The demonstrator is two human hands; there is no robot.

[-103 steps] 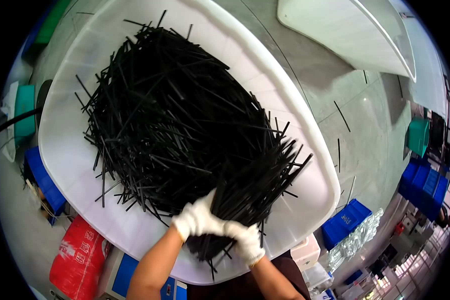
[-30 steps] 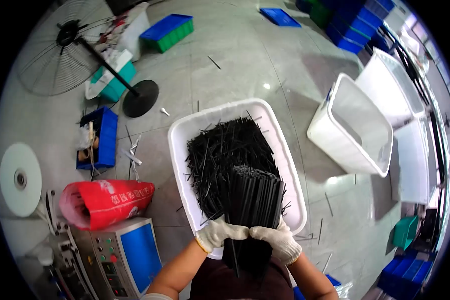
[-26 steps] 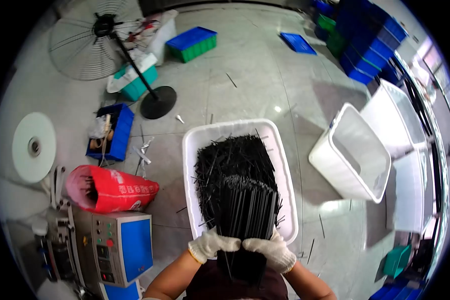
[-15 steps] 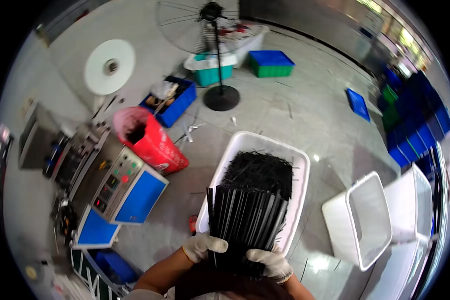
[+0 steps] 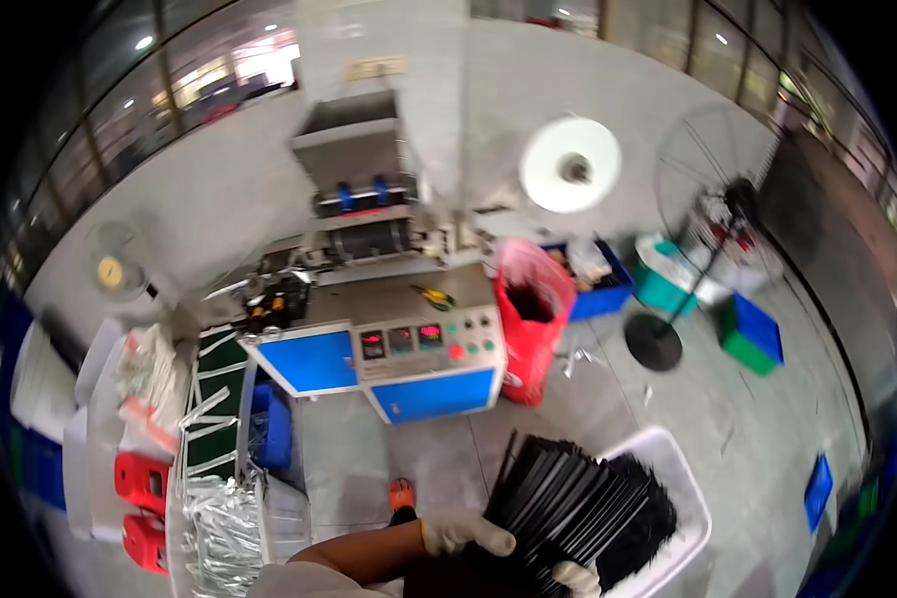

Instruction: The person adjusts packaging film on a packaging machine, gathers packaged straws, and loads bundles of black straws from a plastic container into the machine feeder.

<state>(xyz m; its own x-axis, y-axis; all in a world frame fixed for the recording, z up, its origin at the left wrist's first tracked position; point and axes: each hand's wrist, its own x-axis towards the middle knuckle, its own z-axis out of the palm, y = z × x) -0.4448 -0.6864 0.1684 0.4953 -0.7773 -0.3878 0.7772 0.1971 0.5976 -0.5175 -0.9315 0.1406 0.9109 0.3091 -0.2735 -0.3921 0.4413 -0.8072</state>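
Note:
A thick bundle of long thin black strips (image 5: 558,503) is held between my two gloved hands, low in the view. My left hand (image 5: 468,533), in a white knit glove, grips the bundle's left side with the thumb lying over it. My right hand (image 5: 576,578) is partly cut off at the bottom edge; its gloved fingertips press on the near side of the bundle. Beyond and partly under the bundle is a white plastic tub (image 5: 696,488) with more loose black strips (image 5: 653,513) in it. The undersides of both hands are hidden.
A machine with a control panel (image 5: 429,344) stands ahead, yellow-handled pliers (image 5: 435,297) on its top. Beside it is a red bag (image 5: 530,329). A fan base (image 5: 653,342) stands right. A green conveyor belt (image 5: 216,409) with pale strips lies left; red stools (image 5: 142,480) stand farther left.
My view has swung left toward the machine, so the tub and fan now sit farther right. Both hands still hold the black strips, which now look tilted.

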